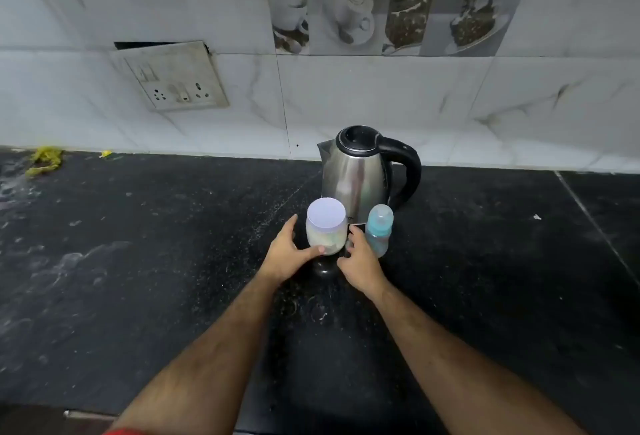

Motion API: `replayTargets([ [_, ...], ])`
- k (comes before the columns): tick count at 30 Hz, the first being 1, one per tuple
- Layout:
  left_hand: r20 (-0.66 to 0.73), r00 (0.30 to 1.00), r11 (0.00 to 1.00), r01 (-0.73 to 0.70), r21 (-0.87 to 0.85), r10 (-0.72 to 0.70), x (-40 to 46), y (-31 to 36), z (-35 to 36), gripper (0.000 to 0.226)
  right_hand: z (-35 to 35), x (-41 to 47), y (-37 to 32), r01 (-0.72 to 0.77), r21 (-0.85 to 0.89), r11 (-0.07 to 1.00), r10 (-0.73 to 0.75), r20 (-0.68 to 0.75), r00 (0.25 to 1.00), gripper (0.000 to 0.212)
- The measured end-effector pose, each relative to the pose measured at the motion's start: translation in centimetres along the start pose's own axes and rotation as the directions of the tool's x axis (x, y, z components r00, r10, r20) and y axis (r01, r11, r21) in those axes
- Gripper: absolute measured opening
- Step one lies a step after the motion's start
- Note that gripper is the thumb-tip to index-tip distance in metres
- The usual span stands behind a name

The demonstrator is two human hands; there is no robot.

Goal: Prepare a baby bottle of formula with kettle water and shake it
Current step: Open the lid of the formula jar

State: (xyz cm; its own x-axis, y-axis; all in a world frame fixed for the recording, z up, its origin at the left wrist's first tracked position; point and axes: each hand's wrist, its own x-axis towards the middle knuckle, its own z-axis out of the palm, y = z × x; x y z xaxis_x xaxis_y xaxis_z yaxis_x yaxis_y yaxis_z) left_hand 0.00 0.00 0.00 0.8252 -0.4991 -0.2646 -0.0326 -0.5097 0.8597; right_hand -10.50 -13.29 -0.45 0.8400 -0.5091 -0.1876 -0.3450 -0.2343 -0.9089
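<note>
A clear jar [326, 226] with a pale lilac lid holds whitish powder and stands on the black counter [156, 261]. My left hand [289, 251] wraps its left side, thumb across the front. My right hand [360, 261] touches the jar's right side with its fingers spread. Just to the right stands a blue baby bottle [379, 228] with its cap on, upright. Behind both is a steel kettle [356, 175] with a black lid and a black handle that points right.
A white marble-tiled wall rises behind the counter, with a loose switch and socket plate [173, 76] at the left. Yellow scraps [45, 159] lie at the counter's far left by a wet patch. A seam [588, 216] crosses the counter at the right.
</note>
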Motion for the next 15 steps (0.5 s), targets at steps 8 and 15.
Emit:
replayTargets([
  [8,0.155,0.987,0.998,-0.038,-0.041,0.044,3.6,0.9,-0.4,0.11,0.8,2.3,-0.7,-0.038,-0.02,0.999,0.036,-0.081,0.996,0.064],
  [15,0.199,0.971,0.991,-0.125,-0.054,0.133,4.7,0.7,-0.2,0.09,0.9,2.7,-0.8,-0.076,-0.005,0.997,0.075,-0.1,0.992,0.06],
])
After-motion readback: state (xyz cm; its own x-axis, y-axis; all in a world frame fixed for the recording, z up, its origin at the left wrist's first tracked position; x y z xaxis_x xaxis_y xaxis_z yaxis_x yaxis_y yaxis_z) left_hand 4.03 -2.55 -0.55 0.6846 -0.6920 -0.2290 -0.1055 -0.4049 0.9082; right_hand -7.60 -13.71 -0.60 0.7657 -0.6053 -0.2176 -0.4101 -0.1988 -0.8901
